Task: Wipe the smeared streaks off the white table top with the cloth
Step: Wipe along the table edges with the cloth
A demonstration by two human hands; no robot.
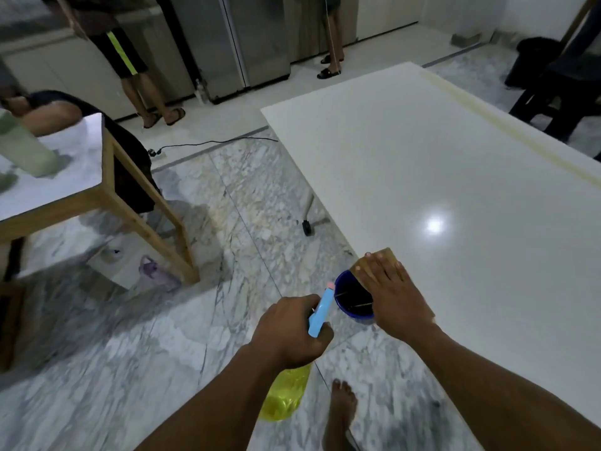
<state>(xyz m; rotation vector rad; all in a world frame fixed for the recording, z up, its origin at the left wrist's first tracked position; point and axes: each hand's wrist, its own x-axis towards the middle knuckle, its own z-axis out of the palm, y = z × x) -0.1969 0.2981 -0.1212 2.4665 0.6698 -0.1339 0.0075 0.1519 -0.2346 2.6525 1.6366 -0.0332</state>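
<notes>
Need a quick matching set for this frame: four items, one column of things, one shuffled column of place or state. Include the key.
Things:
1. cloth
2. spray bottle
3. blue bucket
4. white table top

Places or states:
A. on the floor beside the table's near edge
B. pressed flat under the right hand
C. bears a yellowish streak along its far edge
D. gripped in the left hand, off the table

Pairs: 1-B, 2-D, 3-A, 4-C

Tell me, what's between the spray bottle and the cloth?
The blue bucket sits between the spray bottle and the cloth, seen from the head camera.
</notes>
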